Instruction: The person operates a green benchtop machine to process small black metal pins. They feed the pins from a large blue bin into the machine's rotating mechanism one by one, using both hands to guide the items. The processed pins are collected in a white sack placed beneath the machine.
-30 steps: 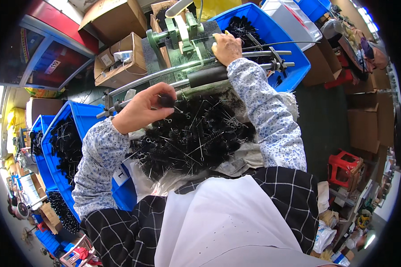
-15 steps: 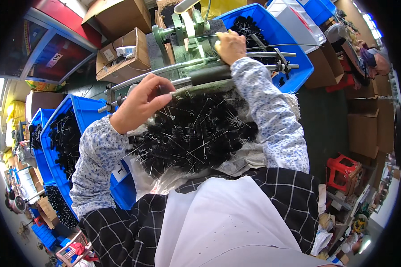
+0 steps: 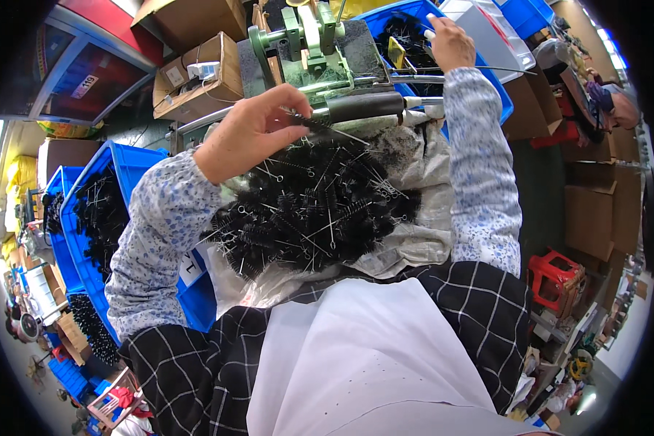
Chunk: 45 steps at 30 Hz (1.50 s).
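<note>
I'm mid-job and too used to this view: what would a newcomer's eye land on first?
Probably the big heap of black wire-stemmed brushes, mid-picture, right in front of the person's lap. Just beyond it, at top centre, stands the green machine, with the left hand at the heap's upper left edge and the right hand up by a blue bin. The bright red stool stands out at lower right.

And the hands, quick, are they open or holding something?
Left hand: pinching what looks like a black-bristled, silver-wire brush.
Right hand: looks open by the blue plastic bin, nothing visibly held.
</note>
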Available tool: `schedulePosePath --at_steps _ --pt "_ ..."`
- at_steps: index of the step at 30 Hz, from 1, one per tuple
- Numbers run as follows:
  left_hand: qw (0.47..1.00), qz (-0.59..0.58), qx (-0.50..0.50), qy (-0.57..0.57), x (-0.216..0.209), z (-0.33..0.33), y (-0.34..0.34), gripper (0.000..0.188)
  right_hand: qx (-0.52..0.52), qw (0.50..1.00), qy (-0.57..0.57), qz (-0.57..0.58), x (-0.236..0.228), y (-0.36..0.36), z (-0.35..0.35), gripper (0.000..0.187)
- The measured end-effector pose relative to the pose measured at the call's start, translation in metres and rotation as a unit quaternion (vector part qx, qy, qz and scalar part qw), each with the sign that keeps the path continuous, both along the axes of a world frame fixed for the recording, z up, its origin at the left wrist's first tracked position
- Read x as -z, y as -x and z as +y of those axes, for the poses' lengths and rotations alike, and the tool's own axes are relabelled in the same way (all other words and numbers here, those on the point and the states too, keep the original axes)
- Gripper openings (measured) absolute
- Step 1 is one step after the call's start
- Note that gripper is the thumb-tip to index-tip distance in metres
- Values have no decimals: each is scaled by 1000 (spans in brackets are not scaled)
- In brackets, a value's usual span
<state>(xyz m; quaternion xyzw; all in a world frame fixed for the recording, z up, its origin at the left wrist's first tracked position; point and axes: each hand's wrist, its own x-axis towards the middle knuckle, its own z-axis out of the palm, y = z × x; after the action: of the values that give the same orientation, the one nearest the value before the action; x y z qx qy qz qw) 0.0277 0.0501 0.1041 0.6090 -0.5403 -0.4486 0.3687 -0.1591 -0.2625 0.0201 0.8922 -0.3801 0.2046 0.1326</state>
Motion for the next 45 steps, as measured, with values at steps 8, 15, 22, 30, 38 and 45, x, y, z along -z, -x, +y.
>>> schedulePosePath --at_steps 8,15,22,30,38,45 --pt "985 -150 -37 71 26 -34 15 25 -302 701 -627 -155 -12 -19 162 29" --pt "913 -338 209 -93 54 3 -4 39 -97 989 -109 -12 32 -50 77 19" --pt "864 -395 282 -135 60 4 10 44 -130 981 -138 -40 47 -70 71 21" --pt "898 -357 239 -93 39 -5 2 42 -140 981 -128 -39 63 -77 55 19" --pt "973 -206 106 -12 3 6 -6 40 -70 986 -151 -31 50 -53 65 35" --pt "984 -151 96 -2 0 3 -3 23 -89 981 -143 -93 52 -94 102 14"
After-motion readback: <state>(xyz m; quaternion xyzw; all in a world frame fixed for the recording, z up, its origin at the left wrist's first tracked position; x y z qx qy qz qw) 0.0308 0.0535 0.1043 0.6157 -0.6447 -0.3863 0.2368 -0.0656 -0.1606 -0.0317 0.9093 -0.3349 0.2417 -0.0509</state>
